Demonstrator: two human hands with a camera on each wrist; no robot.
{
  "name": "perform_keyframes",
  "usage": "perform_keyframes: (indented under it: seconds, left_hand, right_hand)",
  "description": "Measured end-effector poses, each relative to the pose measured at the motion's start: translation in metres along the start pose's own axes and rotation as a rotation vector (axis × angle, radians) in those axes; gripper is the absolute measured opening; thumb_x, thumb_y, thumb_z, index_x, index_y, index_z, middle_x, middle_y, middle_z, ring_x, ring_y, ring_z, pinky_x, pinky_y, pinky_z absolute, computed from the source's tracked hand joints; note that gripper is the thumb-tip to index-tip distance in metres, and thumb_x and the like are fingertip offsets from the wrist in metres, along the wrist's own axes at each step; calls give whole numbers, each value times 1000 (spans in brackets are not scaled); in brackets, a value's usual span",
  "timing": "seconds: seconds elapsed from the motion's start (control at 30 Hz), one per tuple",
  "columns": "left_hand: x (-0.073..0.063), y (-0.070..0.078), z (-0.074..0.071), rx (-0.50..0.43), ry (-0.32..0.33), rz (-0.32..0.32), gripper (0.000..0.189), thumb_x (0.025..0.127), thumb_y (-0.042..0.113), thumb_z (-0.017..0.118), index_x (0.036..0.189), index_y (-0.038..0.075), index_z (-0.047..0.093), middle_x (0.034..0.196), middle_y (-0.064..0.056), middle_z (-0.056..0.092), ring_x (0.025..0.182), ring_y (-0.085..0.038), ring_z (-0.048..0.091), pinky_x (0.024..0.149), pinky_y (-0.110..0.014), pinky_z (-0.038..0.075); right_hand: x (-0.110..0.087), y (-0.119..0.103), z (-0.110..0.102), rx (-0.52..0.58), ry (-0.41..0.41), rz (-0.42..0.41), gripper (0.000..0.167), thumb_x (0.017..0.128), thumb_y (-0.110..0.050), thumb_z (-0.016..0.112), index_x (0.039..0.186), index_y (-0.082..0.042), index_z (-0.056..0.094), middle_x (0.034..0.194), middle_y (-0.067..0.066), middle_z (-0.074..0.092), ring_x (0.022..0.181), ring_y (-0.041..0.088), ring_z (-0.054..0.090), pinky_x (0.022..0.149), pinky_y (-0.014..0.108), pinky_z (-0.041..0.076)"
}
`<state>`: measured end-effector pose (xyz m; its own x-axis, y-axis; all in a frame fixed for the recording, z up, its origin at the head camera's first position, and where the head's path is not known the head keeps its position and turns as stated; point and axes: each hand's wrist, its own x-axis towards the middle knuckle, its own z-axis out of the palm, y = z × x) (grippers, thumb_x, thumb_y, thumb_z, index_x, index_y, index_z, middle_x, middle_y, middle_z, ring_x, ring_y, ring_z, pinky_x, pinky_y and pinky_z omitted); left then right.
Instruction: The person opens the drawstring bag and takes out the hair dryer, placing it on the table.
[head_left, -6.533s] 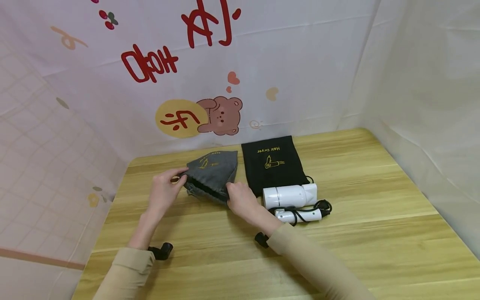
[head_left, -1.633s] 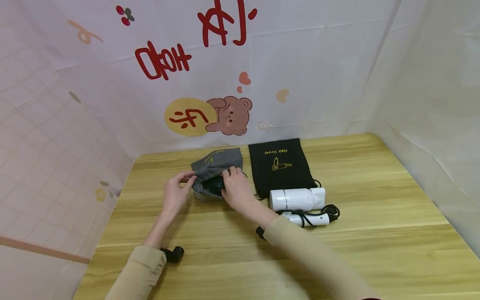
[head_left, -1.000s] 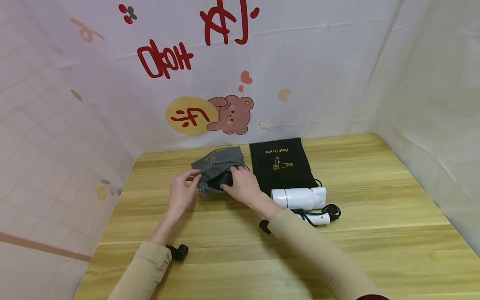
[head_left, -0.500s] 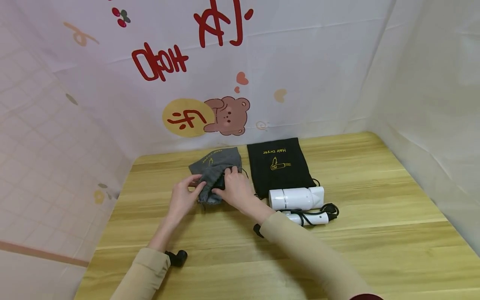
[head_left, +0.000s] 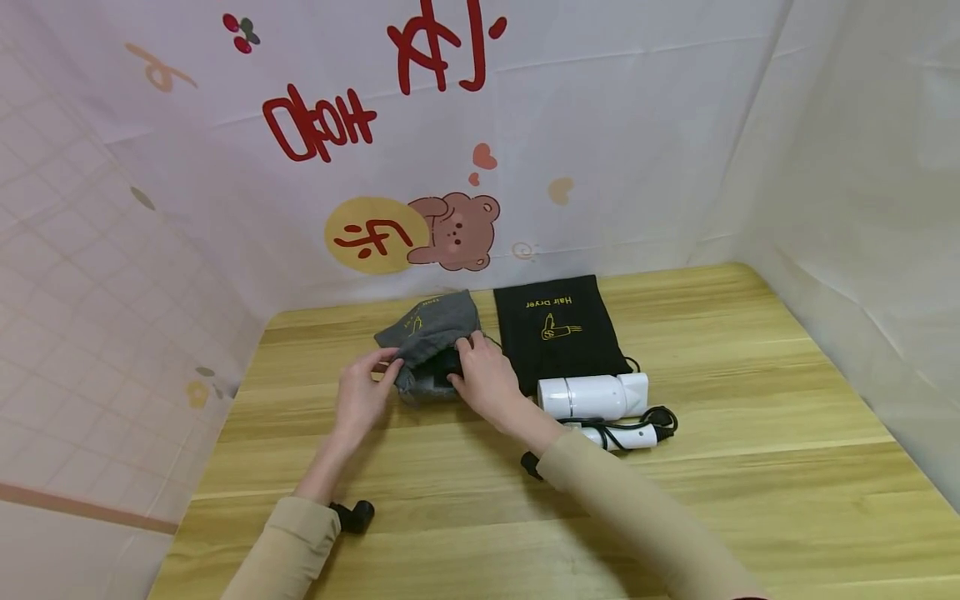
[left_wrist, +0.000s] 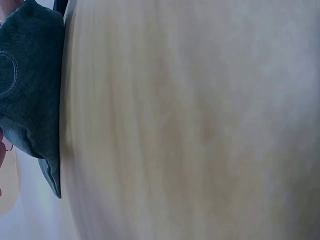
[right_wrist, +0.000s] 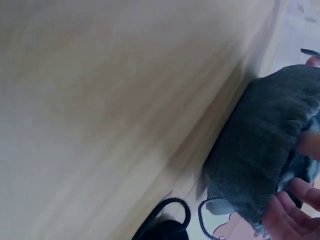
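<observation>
On the table at the back left lies a grey drawstring bag (head_left: 431, 329) with yellow "Hair Dryer" print, bulging, its mouth towards me. Something dark (head_left: 438, 367) shows in the opening; its shape is mostly hidden. My left hand (head_left: 362, 396) pinches the mouth's left edge between thumb and fingers. At the right side of the mouth, my right hand (head_left: 487, 379) grips the rim with curled fingers. The right wrist view shows its fingers (right_wrist: 295, 215) at the gathered cloth. In the left wrist view the grey bag (left_wrist: 32, 75) stands at the left edge.
A flat black "Hair Dryer" bag (head_left: 558, 333) lies to the right of the grey one. In front of it is a folded white hair dryer (head_left: 592, 397), its black cord (head_left: 662, 419) wound round the handle. White printed cloth (head_left: 600, 167) walls the wooden table (head_left: 750, 467).
The grey bag's mouth has been spread and folded back, and the dark inside shows more. Within the last half second my right hand has shifted slightly right, widening the opening.
</observation>
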<state>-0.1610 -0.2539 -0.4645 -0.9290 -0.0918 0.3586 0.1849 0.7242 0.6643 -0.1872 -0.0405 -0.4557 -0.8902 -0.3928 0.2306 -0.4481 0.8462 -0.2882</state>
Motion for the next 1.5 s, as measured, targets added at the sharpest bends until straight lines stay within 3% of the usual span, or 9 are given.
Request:
perform_keyframes:
  seconds: [0.13,0.3,0.43,0.63,0.87,0.97,1.1,1.23,1.5]
  left_hand:
    - [-2,3,3,-24,-5,6,21,98,14,75,116,3,78,109,-19,80,91,-35,78,68,-28,60]
    - [-2,5,10,-23,-21,14,22,99,17,75,116,3,78,109,-18,81,90,-35,78,70,-38,64]
    - [-3,8,14,-26,-43,4,24,98,17,76,117,3,78,103,-18,81,88,-33,78,68,-32,62]
    - [-6,11,15,-21,-88,2,26,97,15,76,121,3,77,100,-17,80,88,-31,77,68,-24,57]
    - [-4,13,21,-34,-36,19,20,98,14,75,115,2,78,100,-16,80,85,-29,76,67,-21,56]
    - [-2,15,25,-29,6,31,18,99,14,74,113,3,79,98,-15,79,85,-27,75,68,-24,57]
    - [0,16,26,-36,74,38,19,99,13,73,114,1,78,100,-16,78,88,-29,75,75,-39,61]
    - [4,14,23,-50,106,34,19,100,10,72,115,-1,77,103,-19,78,91,-34,76,79,-49,62]
    - [8,9,17,-8,97,36,17,100,10,72,112,-1,78,100,-19,79,88,-33,77,78,-47,63]
  right_hand:
    - [1,-6,3,-52,4,7,62,93,-50,78,129,0,67,119,18,70,90,28,74,77,37,65]
    - [10,-9,10,-163,-8,63,78,92,-64,73,134,1,64,123,19,68,71,23,73,65,34,63]
    - [16,-10,15,-191,-22,100,82,91,-66,72,136,2,61,123,18,68,64,20,69,60,33,62]
    - [20,-9,20,-167,-27,135,82,89,-62,76,136,3,60,118,18,72,71,23,72,64,33,63]
    - [20,-6,19,-72,-28,155,82,91,-58,76,141,5,57,122,21,72,84,31,76,74,40,66]
    - [18,-7,14,-41,9,143,78,91,-55,76,138,4,59,119,21,73,84,32,76,77,41,66]
    - [13,-7,4,20,80,107,69,90,-52,78,129,3,66,109,19,75,84,33,76,76,42,65]
    - [3,-5,-5,61,124,89,63,88,-50,79,125,1,70,110,18,76,86,33,76,75,43,65]
    - [-20,-2,-9,104,53,51,68,88,-50,78,131,1,68,122,21,73,88,36,76,78,45,65]
